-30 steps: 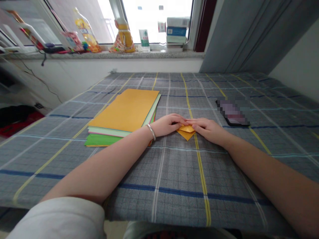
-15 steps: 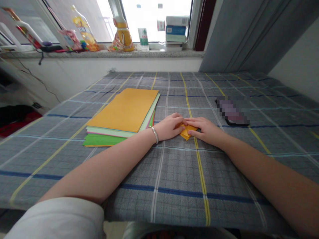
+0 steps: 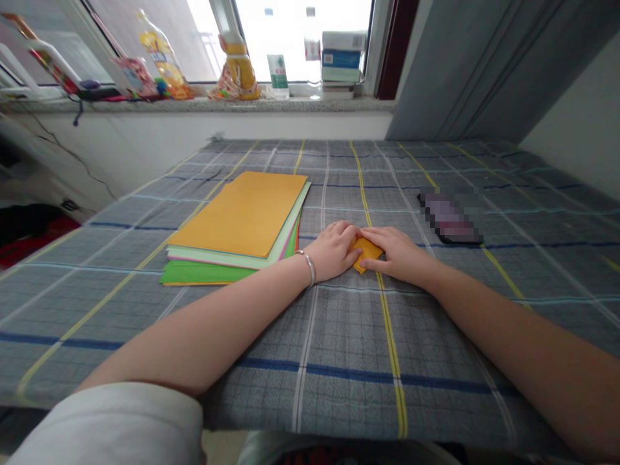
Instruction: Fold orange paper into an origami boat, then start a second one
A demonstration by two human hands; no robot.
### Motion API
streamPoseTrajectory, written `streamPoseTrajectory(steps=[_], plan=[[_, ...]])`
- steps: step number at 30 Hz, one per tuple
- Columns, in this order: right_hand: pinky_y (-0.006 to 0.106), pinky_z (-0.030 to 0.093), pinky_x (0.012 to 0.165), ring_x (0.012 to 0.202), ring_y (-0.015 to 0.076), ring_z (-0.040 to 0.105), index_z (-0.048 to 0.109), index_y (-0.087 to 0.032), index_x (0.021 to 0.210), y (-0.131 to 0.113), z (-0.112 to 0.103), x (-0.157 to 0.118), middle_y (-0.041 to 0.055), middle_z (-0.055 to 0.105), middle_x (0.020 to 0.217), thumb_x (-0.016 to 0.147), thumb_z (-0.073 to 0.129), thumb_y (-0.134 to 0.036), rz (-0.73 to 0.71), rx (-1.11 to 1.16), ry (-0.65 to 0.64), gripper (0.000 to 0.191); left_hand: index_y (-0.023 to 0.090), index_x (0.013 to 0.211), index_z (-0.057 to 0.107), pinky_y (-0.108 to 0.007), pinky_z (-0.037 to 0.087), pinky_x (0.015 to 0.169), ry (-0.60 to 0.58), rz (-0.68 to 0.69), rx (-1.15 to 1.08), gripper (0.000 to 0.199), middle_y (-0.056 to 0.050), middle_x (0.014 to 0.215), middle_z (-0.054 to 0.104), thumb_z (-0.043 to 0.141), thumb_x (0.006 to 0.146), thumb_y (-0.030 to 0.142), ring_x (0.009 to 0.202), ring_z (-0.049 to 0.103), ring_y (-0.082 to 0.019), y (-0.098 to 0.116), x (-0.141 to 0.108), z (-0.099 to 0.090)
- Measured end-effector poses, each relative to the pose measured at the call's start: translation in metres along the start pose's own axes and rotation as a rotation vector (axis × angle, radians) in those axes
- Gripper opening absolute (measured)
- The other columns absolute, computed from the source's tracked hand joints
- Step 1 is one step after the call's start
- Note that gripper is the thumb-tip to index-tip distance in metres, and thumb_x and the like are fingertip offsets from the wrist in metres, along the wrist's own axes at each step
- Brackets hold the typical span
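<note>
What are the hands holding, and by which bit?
The small orange paper, by its sides: left hand at the left, right hand at the right. Whether they pinch or press it, I can't tell.

The left grip (image 3: 334, 250) and right grip (image 3: 401, 254) are partly hiding a small folded orange paper (image 3: 368, 248).
The left forearm (image 3: 208, 326) is covering the paper stack's (image 3: 242, 213) near right corner; pixelation is blurring the phone (image 3: 450, 219); picture edges are cutting off the pale sleeve (image 3: 113, 423) and right forearm (image 3: 523, 339).
</note>
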State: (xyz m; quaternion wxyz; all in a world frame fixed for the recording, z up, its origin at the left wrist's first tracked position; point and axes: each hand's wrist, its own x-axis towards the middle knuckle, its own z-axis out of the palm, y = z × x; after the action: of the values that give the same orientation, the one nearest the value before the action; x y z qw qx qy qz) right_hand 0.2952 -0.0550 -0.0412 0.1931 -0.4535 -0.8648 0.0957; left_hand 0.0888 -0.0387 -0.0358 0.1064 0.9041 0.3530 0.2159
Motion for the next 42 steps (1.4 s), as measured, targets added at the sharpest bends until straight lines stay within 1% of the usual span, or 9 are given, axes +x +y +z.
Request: streamPoseTrajectory(steps=[9, 14, 17, 22, 26, 31, 34, 38, 42], plan=[[0.054, 0.039, 0.106, 0.124, 0.0317, 0.053, 0.047, -0.024, 0.143, 0.006, -0.003, -0.001, 0.0118, 0.058, 0.137, 0.094, 0.041, -0.052, 0.05, 0.19, 0.044, 0.057, 0.015, 0.137, 0.045, -0.049, 0.035, 0.104, -0.012, -0.252, -0.15, 0.049, -0.013, 0.121, 0.063, 0.041, 0.095, 0.041, 0.117, 0.052, -0.029, 0.013, 0.003, -0.009], [0.055, 0.04, 0.102, 0.123, 0.0368, 0.053, 0.043, -0.022, 0.146, 0.011, -0.008, -0.003, 0.0146, 0.058, 0.136, 0.079, 0.058, -0.066, -0.017, 0.209, -0.034, 0.082, 0.012, 0.147, 0.033, -0.05, 0.033, 0.107, -0.205, -0.094, -0.121, 0.07, -0.018, 0.14, 0.051, 0.044, 0.093, 0.054, 0.128, 0.045, -0.033, 0.002, 0.003, -0.018], [0.053, 0.042, 0.1, 0.12, 0.0352, 0.054, 0.046, -0.02, 0.143, 0.008, -0.011, -0.004, 0.0151, 0.059, 0.133, 0.078, 0.064, -0.056, -0.02, 0.184, -0.03, 0.077, 0.01, 0.149, 0.029, -0.047, 0.035, 0.108, -0.236, 0.0, -0.064, 0.082, -0.019, 0.14, 0.051, 0.059, 0.085, 0.051, 0.127, 0.047, -0.033, -0.003, 0.003, -0.021], [0.039, 0.049, 0.079, 0.087, 0.0245, 0.063, 0.06, -0.021, 0.123, 0.001, -0.015, -0.002, 0.0073, 0.069, 0.096, 0.078, 0.065, -0.034, 0.085, 0.228, 0.056, 0.047, 0.014, 0.139, 0.045, -0.044, 0.04, 0.103, -0.127, -0.05, -0.025, 0.056, -0.013, 0.127, 0.061, 0.057, 0.088, 0.035, 0.116, 0.054, -0.027, -0.002, 0.004, -0.017], [0.029, 0.038, 0.053, 0.052, 0.0142, 0.048, 0.06, -0.02, 0.115, -0.001, -0.016, -0.001, -0.0054, 0.05, 0.058, 0.079, 0.06, -0.027, 0.304, 0.471, 0.122, 0.037, 0.013, 0.141, 0.042, -0.038, 0.049, 0.088, -0.07, -0.184, -0.165, 0.055, -0.008, 0.099, 0.069, 0.052, 0.088, 0.022, 0.093, 0.062, -0.021, -0.001, 0.004, -0.013], [0.028, 0.04, 0.053, 0.055, 0.0133, 0.053, 0.061, -0.02, 0.106, -0.005, -0.015, 0.002, -0.0035, 0.055, 0.064, 0.078, 0.059, -0.026, 0.354, 0.626, 0.298, 0.03, 0.016, 0.144, 0.039, -0.034, 0.05, 0.089, -0.005, -0.177, -0.268, 0.059, -0.009, 0.117, 0.067, 0.046, 0.085, 0.011, 0.097, 0.063, -0.018, -0.003, 0.006, -0.007], [0.029, 0.044, 0.055, 0.053, 0.0142, 0.057, 0.063, -0.021, 0.112, -0.008, -0.017, 0.001, -0.004, 0.057, 0.061, 0.078, 0.057, -0.021, 0.383, 0.555, 0.221, 0.034, 0.016, 0.14, 0.044, -0.037, 0.046, 0.097, -0.033, -0.145, -0.124, 0.052, -0.009, 0.126, 0.063, 0.044, 0.089, 0.013, 0.107, 0.06, -0.02, -0.002, 0.008, -0.007], [0.031, 0.046, 0.057, 0.051, 0.0151, 0.057, 0.07, -0.022, 0.11, -0.005, -0.021, -0.002, -0.004, 0.055, 0.053, 0.083, 0.057, -0.028, 0.363, 0.333, 0.241, 0.029, 0.018, 0.136, 0.051, -0.041, 0.042, 0.098, -0.078, -0.078, 0.176, 0.042, -0.008, 0.111, 0.068, 0.041, 0.095, 0.021, 0.101, 0.059, -0.022, -0.002, 0.006, -0.009], [0.034, 0.051, 0.064, 0.065, 0.0178, 0.063, 0.069, -0.023, 0.117, 0.006, -0.02, -0.003, 0.0026, 0.071, 0.079, 0.08, 0.064, -0.032, 0.276, 0.314, 0.178, 0.039, 0.017, 0.142, 0.045, -0.039, 0.044, 0.094, -0.082, -0.019, 0.277, 0.047, -0.01, 0.109, 0.066, 0.04, 0.096, 0.025, 0.099, 0.057, -0.023, -0.003, 0.003, -0.011]])
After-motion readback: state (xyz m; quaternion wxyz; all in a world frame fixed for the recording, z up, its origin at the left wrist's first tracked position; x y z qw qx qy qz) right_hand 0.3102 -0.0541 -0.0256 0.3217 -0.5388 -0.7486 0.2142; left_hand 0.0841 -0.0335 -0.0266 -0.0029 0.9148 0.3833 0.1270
